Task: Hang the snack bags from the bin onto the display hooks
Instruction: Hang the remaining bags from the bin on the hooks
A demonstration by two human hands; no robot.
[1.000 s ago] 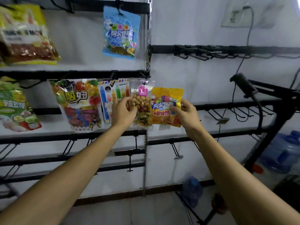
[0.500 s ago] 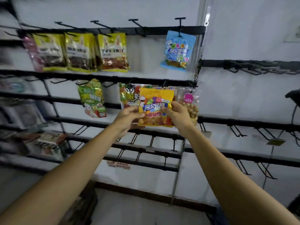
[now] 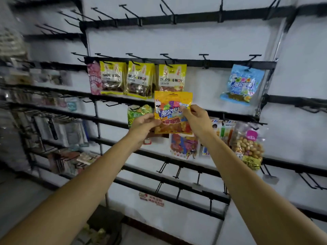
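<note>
I hold an orange-yellow snack bag (image 3: 172, 103) upright in front of the rack, below the row of yellow bags. My left hand (image 3: 144, 123) pinches its lower left edge and my right hand (image 3: 194, 117) pinches its right side. The bag's hang hole at its top sits just under a yellow bag (image 3: 172, 76) on the rail above. Bare black hooks (image 3: 203, 57) stick out of that rail to the right. The bin shows only as a dark blurred shape (image 3: 102, 230) at the bottom edge.
Hung on the rack are a pink bag (image 3: 94, 80), two more yellow bags (image 3: 111, 77), a blue bag (image 3: 243, 85), a green bag (image 3: 136, 112), a multicoloured bag (image 3: 184, 147) and a peanut bag (image 3: 248, 147). Lower rails carry several bare hooks (image 3: 177, 172). Blurred shelving (image 3: 44, 121) stands at left.
Both hands have carried the orange-yellow bag leftward and upward along the rack, from beside the peanut bag to under the yellow bags. The view has swung left.
</note>
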